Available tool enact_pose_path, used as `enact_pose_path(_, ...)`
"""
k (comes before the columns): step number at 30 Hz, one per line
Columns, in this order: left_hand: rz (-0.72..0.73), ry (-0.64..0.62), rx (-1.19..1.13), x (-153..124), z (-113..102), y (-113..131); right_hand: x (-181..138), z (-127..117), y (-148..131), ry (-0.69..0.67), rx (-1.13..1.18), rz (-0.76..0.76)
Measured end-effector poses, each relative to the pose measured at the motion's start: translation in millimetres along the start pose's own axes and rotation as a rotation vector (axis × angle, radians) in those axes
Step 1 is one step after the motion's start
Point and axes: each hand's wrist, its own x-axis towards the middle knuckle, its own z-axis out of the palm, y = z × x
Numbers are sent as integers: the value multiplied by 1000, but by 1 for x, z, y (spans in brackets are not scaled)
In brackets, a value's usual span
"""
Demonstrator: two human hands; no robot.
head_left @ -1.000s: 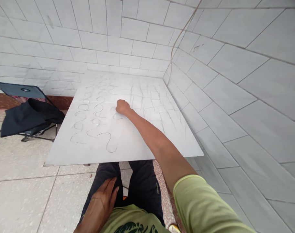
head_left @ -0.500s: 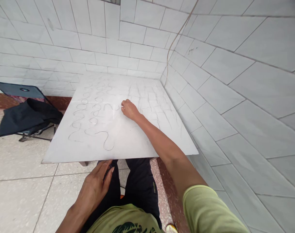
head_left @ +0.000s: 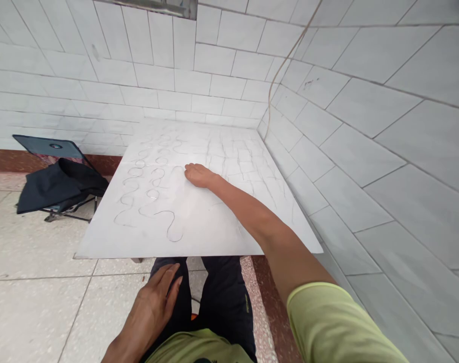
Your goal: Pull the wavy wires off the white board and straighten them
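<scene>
A large white board (head_left: 112, 244) lies in front of me like a tabletop, marked with thin grey lines. Wavy, looping lines (head_left: 174, 222) run along its left half, and a brick-like grid of lines (head_left: 239, 156) covers the right half. Over the middle of the board is my right hand (head_left: 198, 175), its fingers closed together at the end of a curved line. Whatever those fingers hold, if anything, is hidden. My left hand (head_left: 153, 302) rests on my dark trousers below the board's near edge, palm down, fingers loosely stretched and holding nothing visible.
White tiled walls meet behind and to the right of the board, with a thin cable (head_left: 276, 75) down the corner. At left, a folding chair (head_left: 50, 146) has a dark cloth (head_left: 59, 184) draped on it. The floor (head_left: 36, 302) is speckled tile.
My right hand has moved a little left across the board and now covers part of a curved line. My left hand stays on my leg; the whole view has shifted slightly.
</scene>
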Motion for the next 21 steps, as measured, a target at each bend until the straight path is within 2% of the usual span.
enact_pose_path(3, -53, 48, -71, 9, -13, 2, -24, -7, -3, 17, -116, -54)
enact_pose_path(6, -249, 152, -187, 24, -34, 3, -61, -12, -17, 56, -229, -113)
enact_pose_path(9, -538, 254, -335, 48, -56, -1, -106, -14, -41, 234, -569, -277)
enact_pose_path(11, -642, 328, -533, 68, -67, -7, -135, -14, -59, 348, -696, -403)
enact_pose_path(13, -692, 320, -798, 88, -74, -13, -159, -14, -76, 426, -767, -541)
enact_pose_path(16, -780, 143, -1048, 112, -80, -18, -184, -14, -96, 435, -801, -720)
enact_pose_path(19, -716, 37, -1122, 118, -81, -16, -197, -12, -105, 372, -781, -812)
enact_pose_path(21, -640, 18, -1148, 114, -81, -13, -201, -8, -107, 331, -733, -802)
